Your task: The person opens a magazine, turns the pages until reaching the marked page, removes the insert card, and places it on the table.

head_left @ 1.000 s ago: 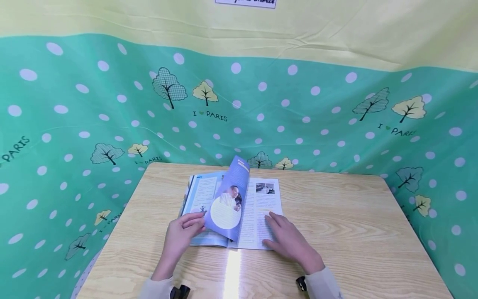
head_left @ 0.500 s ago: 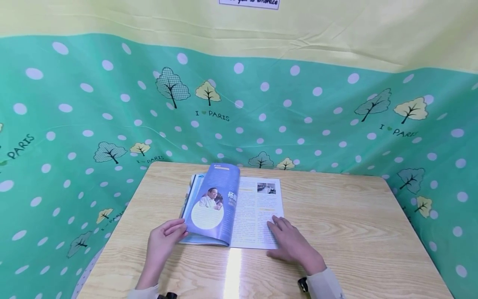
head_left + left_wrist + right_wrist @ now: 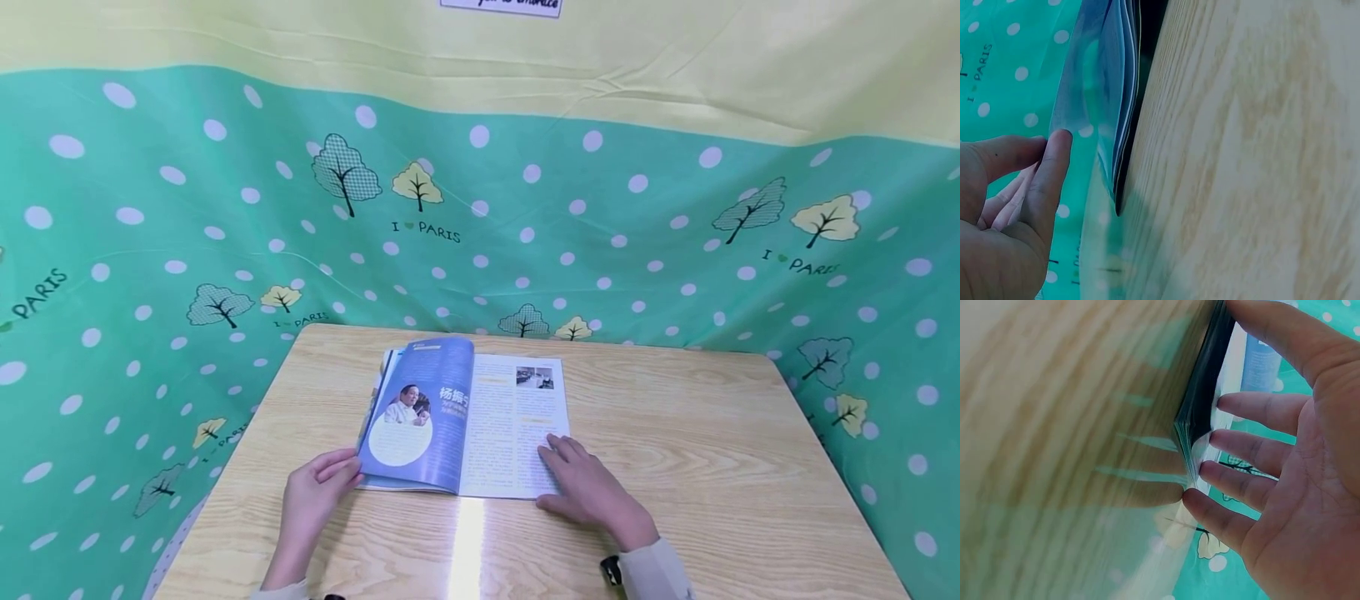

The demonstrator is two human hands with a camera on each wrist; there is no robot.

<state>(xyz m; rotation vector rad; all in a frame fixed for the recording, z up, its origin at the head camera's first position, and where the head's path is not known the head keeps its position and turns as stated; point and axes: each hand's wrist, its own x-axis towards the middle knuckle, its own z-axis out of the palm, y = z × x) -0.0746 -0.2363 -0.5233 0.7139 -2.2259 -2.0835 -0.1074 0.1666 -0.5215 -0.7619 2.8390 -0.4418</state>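
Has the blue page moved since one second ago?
Yes. The blue page has swung down leftward toward the wooden table, away from the right text page; left hand followed.

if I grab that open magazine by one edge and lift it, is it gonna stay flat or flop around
It will probably flop. The magazine looks thin and soft-covered, and the blue page by the left hand already arches instead of lying flat. The pages look glossy, so they may slide; the right hand lies flat on the right page. It looks light enough to skid on the smooth wooden table if pushed.
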